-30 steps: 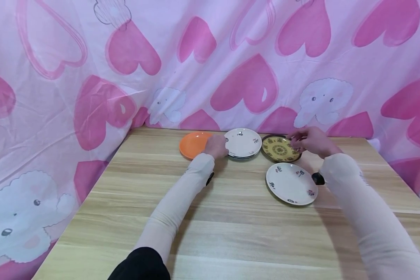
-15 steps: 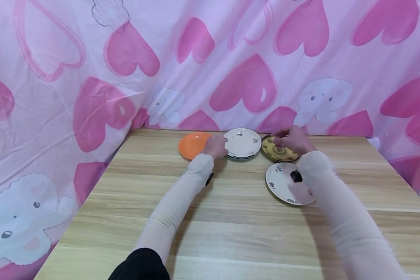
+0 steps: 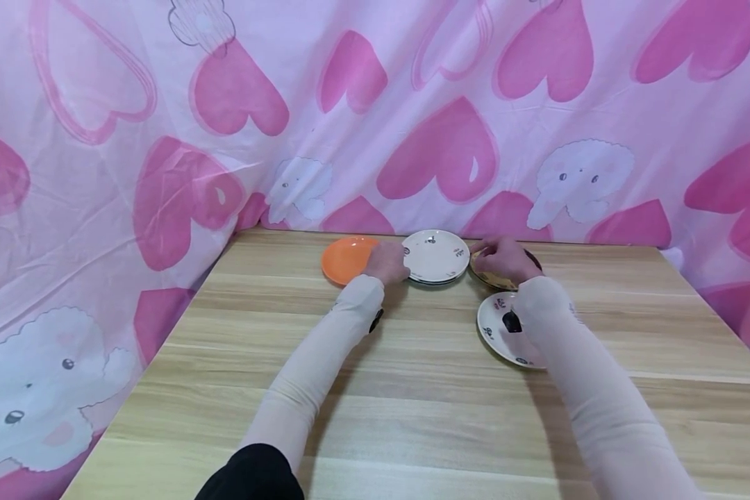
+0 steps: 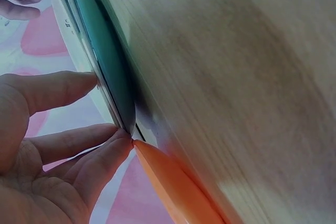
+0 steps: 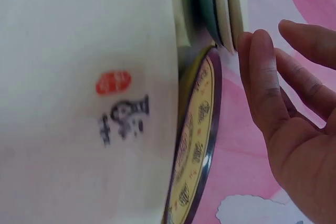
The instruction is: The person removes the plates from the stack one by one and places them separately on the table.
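Observation:
My left hand point(image 3: 387, 262) is at the near left edge of a stack of plates, topped by a white patterned plate point(image 3: 436, 255). In the left wrist view the thumb and fingers pinch the stack's rim, and a teal plate point(image 4: 107, 51) forms its bottom. An orange plate point(image 3: 345, 260) lies directly left, close to those fingertips. Over a yellow patterned plate with a dark rim point(image 3: 490, 280) hovers my right hand point(image 3: 506, 260), its fingers loosely extended toward the stack and holding nothing. The right hand hides much of that yellow plate.
Another white patterned plate point(image 3: 498, 332) lies on the wooden table point(image 3: 381, 410) in front of the yellow one, partly covered by the right sleeve point(image 3: 562, 340). A pink heart-print cloth point(image 3: 350, 160) hangs right behind the table's far edge.
My right hand has moved left across the yellow plate, toward the stack. My left hand stays at the stack's edge, and the plates keep their places.

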The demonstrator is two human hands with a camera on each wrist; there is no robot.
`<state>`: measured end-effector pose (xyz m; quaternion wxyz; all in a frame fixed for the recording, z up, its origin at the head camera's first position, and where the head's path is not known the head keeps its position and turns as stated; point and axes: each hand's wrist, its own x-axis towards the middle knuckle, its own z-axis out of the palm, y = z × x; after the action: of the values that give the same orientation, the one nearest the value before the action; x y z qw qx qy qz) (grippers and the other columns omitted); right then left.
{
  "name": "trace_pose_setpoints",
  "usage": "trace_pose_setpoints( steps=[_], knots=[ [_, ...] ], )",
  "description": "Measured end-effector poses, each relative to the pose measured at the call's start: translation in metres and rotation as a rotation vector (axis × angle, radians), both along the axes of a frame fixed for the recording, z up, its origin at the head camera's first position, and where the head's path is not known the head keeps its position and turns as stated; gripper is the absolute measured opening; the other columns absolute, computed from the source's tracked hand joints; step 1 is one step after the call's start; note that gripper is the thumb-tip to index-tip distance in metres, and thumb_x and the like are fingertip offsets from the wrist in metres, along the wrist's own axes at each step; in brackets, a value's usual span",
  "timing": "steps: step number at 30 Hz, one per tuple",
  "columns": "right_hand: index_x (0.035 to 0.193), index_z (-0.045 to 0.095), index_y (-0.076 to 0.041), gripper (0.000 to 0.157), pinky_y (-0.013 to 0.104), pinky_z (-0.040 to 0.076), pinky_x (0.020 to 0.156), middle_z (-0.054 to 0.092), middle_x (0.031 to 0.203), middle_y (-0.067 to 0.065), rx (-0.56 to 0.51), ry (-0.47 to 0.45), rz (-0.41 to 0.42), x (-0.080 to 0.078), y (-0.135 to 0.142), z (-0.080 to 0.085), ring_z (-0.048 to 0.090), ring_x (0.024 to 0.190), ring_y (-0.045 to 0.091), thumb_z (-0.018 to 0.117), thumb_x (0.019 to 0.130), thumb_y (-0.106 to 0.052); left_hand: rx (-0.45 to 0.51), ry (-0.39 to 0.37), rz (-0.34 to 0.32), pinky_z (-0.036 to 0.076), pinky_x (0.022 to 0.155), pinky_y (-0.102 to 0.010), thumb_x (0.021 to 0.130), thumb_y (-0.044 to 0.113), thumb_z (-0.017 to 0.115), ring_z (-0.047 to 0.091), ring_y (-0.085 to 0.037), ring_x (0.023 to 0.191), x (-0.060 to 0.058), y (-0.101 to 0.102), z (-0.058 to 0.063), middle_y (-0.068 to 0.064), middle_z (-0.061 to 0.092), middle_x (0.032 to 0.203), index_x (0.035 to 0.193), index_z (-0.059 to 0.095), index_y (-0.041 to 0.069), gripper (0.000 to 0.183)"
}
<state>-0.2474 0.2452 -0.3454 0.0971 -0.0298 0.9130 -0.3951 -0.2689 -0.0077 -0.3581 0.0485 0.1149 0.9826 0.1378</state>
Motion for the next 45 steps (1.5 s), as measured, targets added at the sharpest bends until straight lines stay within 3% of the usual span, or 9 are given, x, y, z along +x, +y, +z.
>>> trace_pose_setpoints(
  steps=[11, 18, 24, 30, 36, 40, 45],
  knots=[
    [0.129, 0.061, 0.0, 0.035, 0.022, 0.049, 0.069, 0.062, 0.105, 0.017, 0.003, 0.01, 0.039, -0.002, -0.012, -0.013, 0.067, 0.084, 0.022, 0.064, 0.096, -0.012, -0.044, -0.021, -0.013, 0.048, 0.068, -0.025, 0.094, 0.014, 0.068, 0.056, -0.018, 0.076, 0.005, 0.003, 0.002, -0.005, 0.066, 0.089, 0.104, 0.072, 0.004, 0.015],
    [0.124, 0.062, 0.003, 0.033, 0.025, 0.054, 0.073, 0.062, 0.103, 0.017, 0.007, 0.044, 0.024, -0.003, -0.016, -0.017, 0.07, 0.082, 0.022, 0.064, 0.095, -0.012, -0.063, -0.004, -0.022, 0.052, 0.072, -0.028, 0.095, 0.012, 0.065, 0.056, -0.018, 0.077, 0.005, 0.004, 0.002, -0.006, 0.07, 0.091, 0.101, 0.073, 0.004, 0.013],
    [0.122, 0.064, 0.003, 0.033, 0.023, 0.05, 0.08, 0.06, 0.123, 0.02, 0.034, 0.045, -0.007, -0.004, -0.019, -0.019, 0.068, 0.084, 0.014, 0.064, 0.095, -0.014, -0.083, -0.004, -0.038, 0.052, 0.072, -0.028, 0.096, 0.01, 0.06, 0.053, -0.015, 0.076, 0.002, 0.005, 0.001, -0.003, 0.066, 0.084, 0.088, 0.071, 0.007, 0.014],
    [0.123, 0.063, 0.005, 0.034, 0.027, 0.054, 0.087, 0.056, 0.138, 0.023, 0.029, 0.022, -0.038, -0.002, -0.02, -0.018, 0.061, 0.106, 0.025, 0.063, 0.094, -0.011, -0.043, -0.018, -0.039, 0.05, 0.069, -0.027, 0.094, 0.011, 0.064, 0.052, -0.016, 0.074, 0.002, 0.005, -0.002, -0.004, 0.063, 0.083, 0.087, 0.07, 0.007, 0.01],
    [0.126, 0.06, 0.01, 0.036, 0.029, 0.06, 0.08, 0.053, 0.13, 0.024, -0.095, -0.032, -0.079, -0.004, -0.021, -0.02, 0.069, 0.084, 0.013, 0.063, 0.093, -0.005, -0.035, 0.033, -0.057, 0.055, 0.087, -0.032, 0.09, 0.012, 0.069, 0.056, -0.019, 0.086, 0.001, 0.004, -0.006, -0.009, 0.07, 0.101, 0.104, 0.07, 0.002, 0.018],
    [0.13, 0.054, 0.013, 0.039, 0.031, 0.062, 0.079, 0.049, 0.125, 0.022, -0.193, -0.073, -0.108, -0.006, -0.022, -0.021, 0.071, 0.071, 0.01, 0.061, 0.093, 0.002, -0.009, 0.029, -0.046, 0.055, 0.084, -0.032, 0.09, 0.011, 0.068, 0.057, -0.019, 0.084, 0.0, 0.004, -0.007, -0.009, 0.069, 0.099, 0.107, 0.07, 0.002, 0.019],
    [0.132, 0.053, 0.013, 0.041, 0.033, 0.062, 0.079, 0.049, 0.122, 0.022, -0.215, -0.075, -0.129, -0.005, -0.024, -0.017, 0.07, 0.071, 0.011, 0.059, 0.093, 0.005, 0.007, 0.028, -0.048, 0.051, 0.077, -0.03, 0.091, 0.01, 0.066, 0.054, -0.019, 0.081, -0.001, 0.003, -0.006, -0.007, 0.064, 0.093, 0.104, 0.069, 0.003, 0.015]
  ],
)
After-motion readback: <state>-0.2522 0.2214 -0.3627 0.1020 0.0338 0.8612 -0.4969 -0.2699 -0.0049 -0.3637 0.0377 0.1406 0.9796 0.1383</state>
